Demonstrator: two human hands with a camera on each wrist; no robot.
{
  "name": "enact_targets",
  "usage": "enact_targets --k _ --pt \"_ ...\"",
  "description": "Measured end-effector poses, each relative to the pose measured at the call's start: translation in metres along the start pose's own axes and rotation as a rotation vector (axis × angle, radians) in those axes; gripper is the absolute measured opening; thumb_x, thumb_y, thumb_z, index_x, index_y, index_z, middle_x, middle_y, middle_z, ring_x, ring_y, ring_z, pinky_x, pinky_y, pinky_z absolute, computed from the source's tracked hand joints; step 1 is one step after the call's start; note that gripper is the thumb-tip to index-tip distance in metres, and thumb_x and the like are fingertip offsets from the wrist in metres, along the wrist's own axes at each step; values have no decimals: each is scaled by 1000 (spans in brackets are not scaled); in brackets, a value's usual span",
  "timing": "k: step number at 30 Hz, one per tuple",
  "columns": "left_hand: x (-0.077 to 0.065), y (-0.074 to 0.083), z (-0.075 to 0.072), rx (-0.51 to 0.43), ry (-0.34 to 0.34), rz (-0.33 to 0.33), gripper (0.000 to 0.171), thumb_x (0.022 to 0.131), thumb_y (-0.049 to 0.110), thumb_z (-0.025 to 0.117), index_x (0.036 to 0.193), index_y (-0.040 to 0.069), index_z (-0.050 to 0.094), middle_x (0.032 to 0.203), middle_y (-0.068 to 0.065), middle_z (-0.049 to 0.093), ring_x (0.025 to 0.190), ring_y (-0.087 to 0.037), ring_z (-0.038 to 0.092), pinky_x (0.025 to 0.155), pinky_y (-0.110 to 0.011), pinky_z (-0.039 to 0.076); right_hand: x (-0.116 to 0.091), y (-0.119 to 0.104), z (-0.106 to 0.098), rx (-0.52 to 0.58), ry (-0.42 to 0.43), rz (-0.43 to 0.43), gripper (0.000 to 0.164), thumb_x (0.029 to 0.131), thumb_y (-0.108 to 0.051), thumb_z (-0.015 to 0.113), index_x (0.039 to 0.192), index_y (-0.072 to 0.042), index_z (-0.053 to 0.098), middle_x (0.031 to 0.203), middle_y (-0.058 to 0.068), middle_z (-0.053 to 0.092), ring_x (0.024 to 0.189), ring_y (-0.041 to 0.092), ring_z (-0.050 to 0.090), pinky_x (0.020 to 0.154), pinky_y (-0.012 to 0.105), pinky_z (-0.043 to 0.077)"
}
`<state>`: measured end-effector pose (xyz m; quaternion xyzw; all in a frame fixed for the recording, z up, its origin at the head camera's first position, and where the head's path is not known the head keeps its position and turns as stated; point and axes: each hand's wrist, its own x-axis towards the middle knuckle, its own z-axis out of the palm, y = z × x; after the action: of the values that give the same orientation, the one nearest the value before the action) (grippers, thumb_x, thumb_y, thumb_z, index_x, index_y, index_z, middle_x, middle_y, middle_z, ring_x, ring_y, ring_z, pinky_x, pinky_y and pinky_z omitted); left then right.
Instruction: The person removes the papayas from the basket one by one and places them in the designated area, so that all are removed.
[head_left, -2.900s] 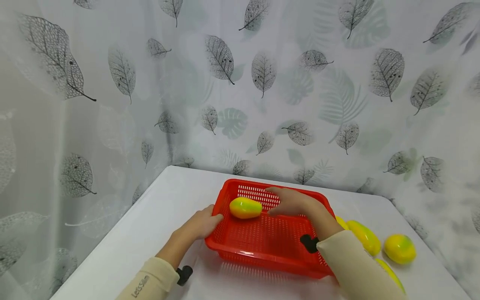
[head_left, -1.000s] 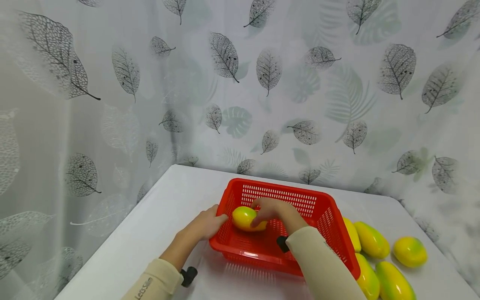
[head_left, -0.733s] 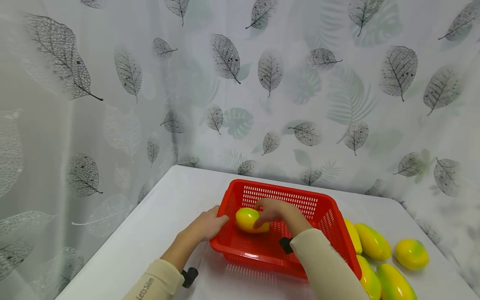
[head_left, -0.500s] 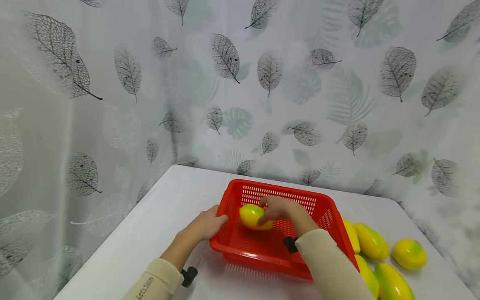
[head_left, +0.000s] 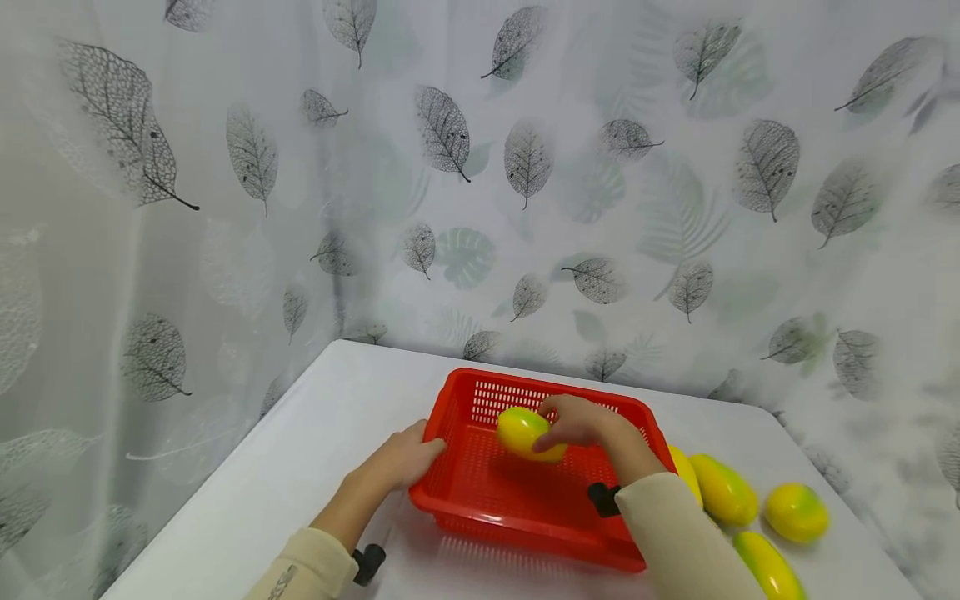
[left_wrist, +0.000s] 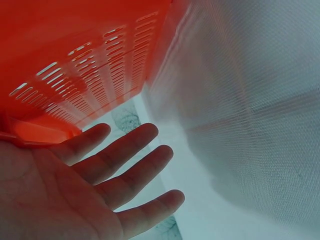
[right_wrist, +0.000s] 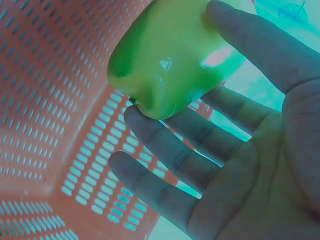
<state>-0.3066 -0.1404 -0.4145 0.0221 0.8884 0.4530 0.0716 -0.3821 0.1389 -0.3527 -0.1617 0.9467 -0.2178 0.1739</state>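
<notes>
A red plastic basket with slotted walls stands on the white table. My left hand holds its left rim, thumb over the edge; in the left wrist view the fingers spread straight outside the wall and the thumb is hidden. Inside the basket my right hand grips a glossy yellow-green mango by its right end, tilted over the basket floor. The right wrist view shows the mango between the thumb and several fingers, with the lowest finger away from it.
To the right of the basket lie several more mangoes, among them one long mango, a rounder-looking mango and one near the front. My right sleeve passes over the basket's right side. A leaf-patterned curtain hangs behind the table.
My right hand came down onto the mango, took hold of it and has shifted it rightward, away from the basket's left wall. My left hand stays at the rim.
</notes>
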Motion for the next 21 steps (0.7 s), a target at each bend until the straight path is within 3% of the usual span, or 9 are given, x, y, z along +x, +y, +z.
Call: enact_targets --k 11,21 --pt "1 -4 2 -8 17 20 38 100 24 55 131 1 53 96 -11 72 73 -20 74 67 -38 65 -22 19 -17 12 48 -21 58 83 -29 84 132 -7 63 116 8 66 95 21 61 81 40 57" --pt "0 -3 2 -9 17 18 39 100 24 55 131 1 53 97 -13 73 73 -21 75 66 -38 65 -37 31 -29 72 92 -36 61 85 -27 82 136 -3 58 119 15 70 100 24 68 86 46 61"
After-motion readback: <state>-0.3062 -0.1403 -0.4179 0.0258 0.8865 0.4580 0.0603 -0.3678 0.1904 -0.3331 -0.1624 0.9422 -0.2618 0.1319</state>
